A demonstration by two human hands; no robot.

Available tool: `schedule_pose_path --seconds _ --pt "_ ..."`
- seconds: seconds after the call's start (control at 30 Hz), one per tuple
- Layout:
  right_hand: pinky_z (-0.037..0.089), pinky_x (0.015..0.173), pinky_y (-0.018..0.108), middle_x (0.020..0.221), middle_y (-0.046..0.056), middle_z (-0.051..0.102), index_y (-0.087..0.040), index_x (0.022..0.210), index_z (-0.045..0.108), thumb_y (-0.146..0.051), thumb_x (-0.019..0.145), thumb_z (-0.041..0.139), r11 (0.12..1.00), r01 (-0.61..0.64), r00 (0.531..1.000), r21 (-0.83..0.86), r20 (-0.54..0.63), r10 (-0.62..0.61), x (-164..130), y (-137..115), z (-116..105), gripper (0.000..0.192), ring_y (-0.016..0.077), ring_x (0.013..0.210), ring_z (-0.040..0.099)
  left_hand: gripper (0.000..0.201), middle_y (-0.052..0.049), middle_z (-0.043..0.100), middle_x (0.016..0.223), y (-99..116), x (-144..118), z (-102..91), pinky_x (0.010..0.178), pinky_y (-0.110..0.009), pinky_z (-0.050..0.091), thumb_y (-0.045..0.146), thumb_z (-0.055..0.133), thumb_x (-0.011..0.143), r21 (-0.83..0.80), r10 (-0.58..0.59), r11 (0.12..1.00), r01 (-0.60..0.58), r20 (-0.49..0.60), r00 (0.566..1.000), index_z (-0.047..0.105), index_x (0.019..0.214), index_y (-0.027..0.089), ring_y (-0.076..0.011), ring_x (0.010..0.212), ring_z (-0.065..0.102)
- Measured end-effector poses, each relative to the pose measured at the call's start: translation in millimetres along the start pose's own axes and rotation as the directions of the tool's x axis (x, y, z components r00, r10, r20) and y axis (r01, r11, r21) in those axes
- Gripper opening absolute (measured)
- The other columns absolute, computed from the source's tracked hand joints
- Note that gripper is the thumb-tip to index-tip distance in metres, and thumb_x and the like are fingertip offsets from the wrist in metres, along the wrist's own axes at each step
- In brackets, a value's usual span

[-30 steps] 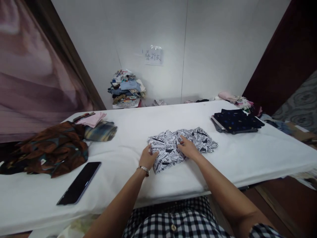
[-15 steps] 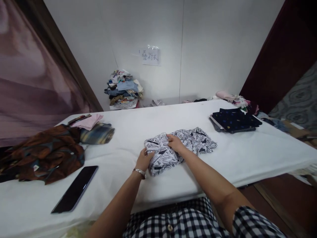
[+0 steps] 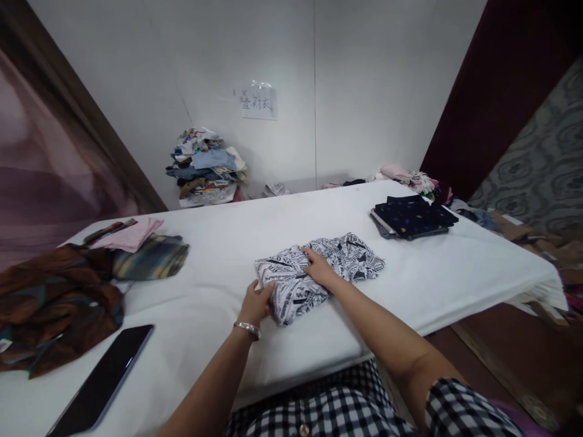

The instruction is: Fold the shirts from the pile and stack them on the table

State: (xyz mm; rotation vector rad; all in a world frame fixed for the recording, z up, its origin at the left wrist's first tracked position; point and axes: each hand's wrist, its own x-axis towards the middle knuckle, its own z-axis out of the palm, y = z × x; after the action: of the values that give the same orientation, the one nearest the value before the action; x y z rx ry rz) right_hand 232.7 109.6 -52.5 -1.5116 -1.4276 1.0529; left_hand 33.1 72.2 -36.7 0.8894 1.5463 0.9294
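A white shirt (image 3: 291, 294) with black newspaper-style print lies bunched into a long, partly folded shape on the white table. At its left edge, my left hand (image 3: 255, 301) grips the cloth between thumb and fingers; a silver bracelet is on that wrist. My right hand (image 3: 321, 270) is on top of the shirt near its middle, thumb and fingers closed on the fabric, with creases running into that spot. The right part of the shirt lies loose and crumpled beyond my right hand.
On the left are a brown patterned garment (image 3: 54, 309), a plaid cloth (image 3: 152, 258), a pink cloth (image 3: 132, 233) and a phone (image 3: 102, 382). A dark folded stack (image 3: 412, 215) sits at the right. Behind the white table (image 3: 218, 237) rises a clothes pile (image 3: 207, 167).
The view has turned slightly right, so things appear shifted left. Both hands stay on the shirt; its left part looks more creased and drawn in between them.
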Motion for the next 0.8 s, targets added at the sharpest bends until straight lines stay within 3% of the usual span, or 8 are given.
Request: schedule_pose_path --seconds 0.1,0.3,0.4,0.5,0.6,0.7,0.8 --pt "0.036 0.109 0.035 0.141 0.006 0.053 -0.02 0.145 0.042 -0.004 0.07 0.05 0.988 0.014 0.999 -0.153 -0.037 -0.02 -1 6 -9 0.077 0.0198 0.128 0.049 0.082 -0.016 0.063 0.12 5 -4 1.0 0.057 -0.028 0.054 0.04 0.065 0.083 -0.028 -0.083 0.996 0.084 0.027 0.996 0.022 0.148 0.017 -0.0128 0.067 0.064" --pt "0.026 0.115 0.043 0.151 0.009 0.039 -0.02 0.148 0.036 -0.013 0.081 0.051 0.865 0.195 0.97 -0.463 -0.037 -0.239 -23 -10 -17 0.069 0.0242 0.139 0.033 0.079 -0.015 0.062 0.124 4 1 -0.3 0.056 -0.022 0.051 0.039 0.068 0.08 0.109 -0.087 0.991 0.083 0.036 0.996 0.028 0.145 0.017 -0.0157 0.082 0.067" --pt "0.024 0.116 0.043 0.15 0.012 0.039 -0.016 0.146 0.038 -0.029 0.09 0.047 0.854 0.271 0.949 -0.444 -0.026 -0.315 -38 -14 -14 0.059 0.0247 0.14 0.032 0.08 -0.015 0.064 0.122 0 6 0.4 0.06 -0.024 0.053 0.042 0.068 0.08 0.139 -0.067 0.988 0.061 0.036 0.997 0.029 0.144 0.016 -0.0174 0.085 0.068" --pt "0.025 0.116 0.045 0.15 0.016 0.039 -0.012 0.145 0.041 -0.044 0.088 0.055 0.895 0.238 0.971 -0.378 0.117 -0.209 -48 -10 -7 0.066 0.0293 0.14 0.033 0.074 -0.015 0.07 0.112 -1 12 5.8 0.07 -0.027 0.055 0.036 0.075 0.074 0.159 0.03 0.987 -0.037 0.045 0.999 0.043 0.136 0.011 -0.0199 0.087 0.069" --pt "0.021 0.118 0.044 0.155 0.012 0.031 -0.018 0.148 0.037 -0.053 0.087 0.055 0.926 0.221 0.964 -0.306 0.209 -0.161 -51 -5 0 0.073 0.0267 0.144 0.025 0.056 -0.014 0.071 0.109 0 13 9.1 0.078 -0.029 0.055 0.028 0.076 0.072 0.193 0.133 0.972 -0.135 0.026 0.991 0.055 0.121 0.01 -0.0226 0.094 0.069" --pt "0.02 0.119 0.039 0.157 0.005 0.028 -0.026 0.15 0.031 -0.059 0.087 0.053 0.925 0.293 0.93 -0.241 0.299 -0.217 -52 -5 7 0.075 0.0218 0.145 0.022 0.057 -0.014 0.069 0.115 -4 7 1.3 0.083 -0.03 0.054 0.025 0.073 0.073 0.245 0.218 0.95 -0.194 -0.073 0.973 0.053 0.124 0.013 -0.0231 0.101 0.067" --pt "0.02 0.119 0.038 0.157 0.006 0.025 -0.025 0.15 0.031 -0.059 0.085 0.056 0.898 0.357 0.886 -0.259 0.398 -0.237 -52 -10 14 0.078 0.0232 0.146 0.021 0.065 -0.014 0.066 0.122 -16 -1 -15.8 0.088 -0.031 0.052 0.027 0.071 0.073 0.316 0.253 0.929 -0.193 -0.161 0.954 0.045 0.132 0.015 -0.0229 0.107 0.065"
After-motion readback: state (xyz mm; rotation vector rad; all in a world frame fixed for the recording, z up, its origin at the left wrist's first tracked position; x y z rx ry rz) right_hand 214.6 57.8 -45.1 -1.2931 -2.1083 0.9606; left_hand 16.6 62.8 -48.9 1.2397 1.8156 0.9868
